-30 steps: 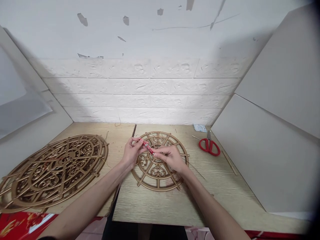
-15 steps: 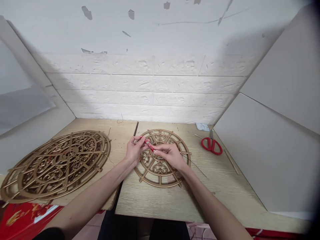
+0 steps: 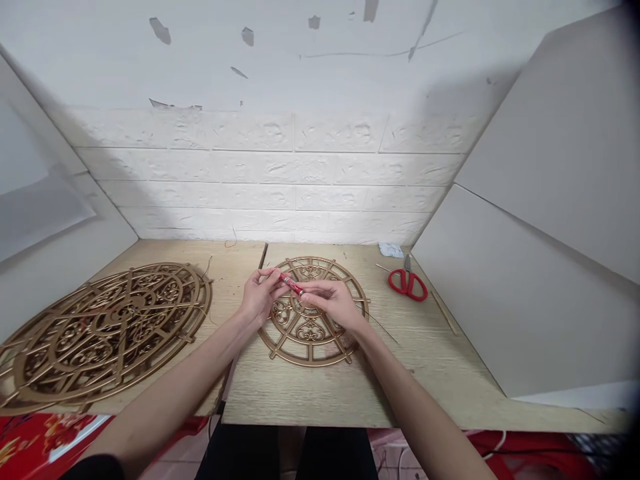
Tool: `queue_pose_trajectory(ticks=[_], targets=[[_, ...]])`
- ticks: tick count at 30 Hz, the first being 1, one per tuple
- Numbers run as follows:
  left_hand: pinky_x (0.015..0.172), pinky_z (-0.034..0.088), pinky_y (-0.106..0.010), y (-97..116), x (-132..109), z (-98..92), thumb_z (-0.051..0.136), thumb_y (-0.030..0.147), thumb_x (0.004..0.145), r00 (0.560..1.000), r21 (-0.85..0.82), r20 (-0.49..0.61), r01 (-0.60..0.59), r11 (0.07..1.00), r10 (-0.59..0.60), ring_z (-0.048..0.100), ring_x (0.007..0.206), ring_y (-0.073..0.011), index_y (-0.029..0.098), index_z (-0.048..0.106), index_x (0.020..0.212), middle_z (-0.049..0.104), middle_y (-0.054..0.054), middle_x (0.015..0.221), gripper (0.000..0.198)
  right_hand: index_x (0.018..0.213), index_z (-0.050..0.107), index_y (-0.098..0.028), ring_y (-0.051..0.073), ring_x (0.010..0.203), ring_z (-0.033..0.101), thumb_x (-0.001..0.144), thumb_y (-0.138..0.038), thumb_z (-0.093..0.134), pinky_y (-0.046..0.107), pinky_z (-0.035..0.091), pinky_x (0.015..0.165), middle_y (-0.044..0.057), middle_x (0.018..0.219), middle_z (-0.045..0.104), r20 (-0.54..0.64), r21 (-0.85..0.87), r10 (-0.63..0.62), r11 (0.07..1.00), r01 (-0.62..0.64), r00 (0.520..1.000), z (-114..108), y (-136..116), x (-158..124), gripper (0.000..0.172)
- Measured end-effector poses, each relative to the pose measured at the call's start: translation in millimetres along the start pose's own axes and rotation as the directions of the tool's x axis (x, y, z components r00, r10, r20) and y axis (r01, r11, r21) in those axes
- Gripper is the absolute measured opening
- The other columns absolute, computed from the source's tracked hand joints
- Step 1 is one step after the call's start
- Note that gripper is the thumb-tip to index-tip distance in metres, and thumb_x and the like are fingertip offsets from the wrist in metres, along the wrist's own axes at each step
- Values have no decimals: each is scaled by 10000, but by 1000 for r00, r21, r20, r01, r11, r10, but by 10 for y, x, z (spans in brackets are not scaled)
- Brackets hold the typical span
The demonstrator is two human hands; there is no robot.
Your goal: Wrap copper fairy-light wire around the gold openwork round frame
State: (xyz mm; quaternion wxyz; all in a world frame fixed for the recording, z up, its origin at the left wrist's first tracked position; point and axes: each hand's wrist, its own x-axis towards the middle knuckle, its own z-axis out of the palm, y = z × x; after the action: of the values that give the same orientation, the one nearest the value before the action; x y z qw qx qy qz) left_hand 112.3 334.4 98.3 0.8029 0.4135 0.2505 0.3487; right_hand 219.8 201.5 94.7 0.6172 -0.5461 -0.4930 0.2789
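A slim red pen-like tool with silvery bands [image 3: 292, 283] is held between both hands above a round gold openwork disc [image 3: 311, 363]. My left hand [image 3: 260, 293] pinches its upper left end. My right hand [image 3: 333, 301] grips its lower right end between thumb and fingers. The disc lies flat on the wooden table, its scrollwork partly hidden under my hands. From beneath my right hand, a thin dark wire [image 3: 385, 329] runs out past the disc's right rim.
Several similar gold discs [image 3: 125, 313] lie stacked at the left. Red-handled scissors [image 3: 408, 283], a thin stick [image 3: 445, 312] and a small pale packet [image 3: 391, 250] are at the right. White panels [image 3: 545, 293] flank the table [image 3: 280, 400], with a brick-patterned wall behind.
The view has shifted slightly, so the table's things appear further left. Both hands keep hold of the red tool, and more of its middle shows between them.
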Motion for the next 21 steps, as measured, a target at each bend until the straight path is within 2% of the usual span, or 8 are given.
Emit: queue_pose_trajectory(ticks=[3,7,9,11,13,16,18,21], targets=[[665,551,-283,68,47,-27,720,148,665,1000,-6,2,-30,1000,30,662,644,-144,135,501,749,683,-93,744,235,1083,657,-200,200,885,666,715,-351,697,367,513,835,62,965,716,-39,12,36,999,-36,999,-77,-57,10,400],[630,546,-245,136,112,-69,730,143,655,998,-38,-30,-49,998,48,661,654,-140,129,520,740,675,-83,734,227,937,689,-180,196,867,666,746,-371,661,364,499,842,60,877,726,-260,8,4,1000,-2,966,-260,-123,15,271],[629,546,-243,148,131,-82,724,145,661,999,-48,-32,-40,998,39,662,668,-140,131,525,742,679,-85,754,215,907,689,-174,194,832,664,759,-386,645,351,496,813,61,836,723,-350,-41,-14,999,0,937,-371,-141,5,262],[635,547,-244,149,137,-86,717,154,672,999,-40,-24,-33,999,32,663,676,-140,133,529,745,684,-90,768,203,888,692,-167,200,791,656,761,-404,637,340,493,757,65,811,719,-389,-152,-10,987,-54,921,-469,-149,-10,274],[640,548,-247,145,128,-79,716,174,677,999,-16,-18,-44,999,44,666,688,-143,137,531,760,687,-92,771,206,842,702,-171,206,760,638,770,-422,623,333,474,704,65,807,713,-352,-356,0,925,-134,936,-534,-150,-24,273],[633,548,-266,137,100,-60,725,217,673,995,61,-10,-99,993,100,671,713,-161,147,524,812,695,-98,777,254,771,715,-193,214,776,604,754,-451,638,336,441,701,59,802,696,-148,-650,41,749,-129,988,-550,-130,-35,270],[625,545,-276,133,85,-51,730,244,669,991,113,-2,-129,985,131,671,715,-167,153,514,839,698,-99,776,290,781,716,-204,220,820,585,710,-447,686,342,432,728,61,822,673,-24,-741,79,667,-70,997,-521,-99,-36,255],[620,541,-277,139,83,-54,734,270,662,991,141,7,-134,981,134,670,708,-167,153,504,849,700,-103,777,319,794,706,-208,209,841,563,722,-354,697,331,429,734,59,840,627,23,-805,94,593,-37,995,-468,-43,-32,164]])
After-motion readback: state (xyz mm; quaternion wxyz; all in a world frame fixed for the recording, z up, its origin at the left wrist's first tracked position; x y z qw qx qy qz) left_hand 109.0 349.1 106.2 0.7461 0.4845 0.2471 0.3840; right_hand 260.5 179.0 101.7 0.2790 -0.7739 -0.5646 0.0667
